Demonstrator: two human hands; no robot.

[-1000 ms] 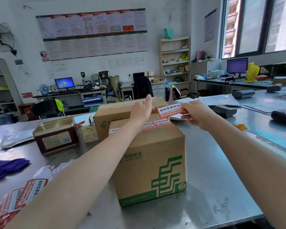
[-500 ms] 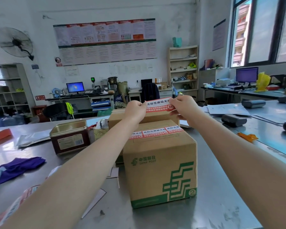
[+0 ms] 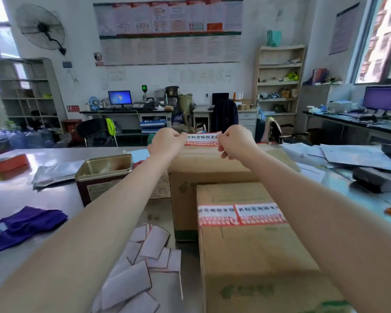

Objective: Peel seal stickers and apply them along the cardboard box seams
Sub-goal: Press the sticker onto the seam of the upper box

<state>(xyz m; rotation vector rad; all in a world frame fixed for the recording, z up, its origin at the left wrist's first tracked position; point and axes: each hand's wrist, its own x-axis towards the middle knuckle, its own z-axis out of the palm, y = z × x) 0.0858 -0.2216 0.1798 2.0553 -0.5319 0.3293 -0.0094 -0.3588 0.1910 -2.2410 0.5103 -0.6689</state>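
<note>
Both arms are stretched out over the grey metal desk (image 3: 20, 190), and between them a red-and-white printed seal sticker (image 3: 202, 139) is held taut, one short end pinched in the left hand (image 3: 167, 141) and the other in the right hand (image 3: 236, 143). The fingers of each hand are curled in and clamped on their end of the strip, which I take to be the point: pulled flat like that, it should go down without a wrinkle. Just below the fingers lies the top of the farther plain brown cardboard box (image 3: 212, 161), and the sticker hangs over its far edge, not yet pressed down as far as I can tell, though the picture is soft there. Nearer the person than the fingers stands a second brown cardboard box with green printing (image 3: 257, 256), touching the first, and two red-and-white stickers (image 3: 239, 214) already lie side by side across its top, so that one looks finished on that seam. To the left of the fingers and closer in, a scatter of white backing papers (image 3: 140, 267) lies on the desk, likely dropped there after peeling. Left of the hands sits an open gold-rimmed dark red tin (image 3: 104, 177).
</note>
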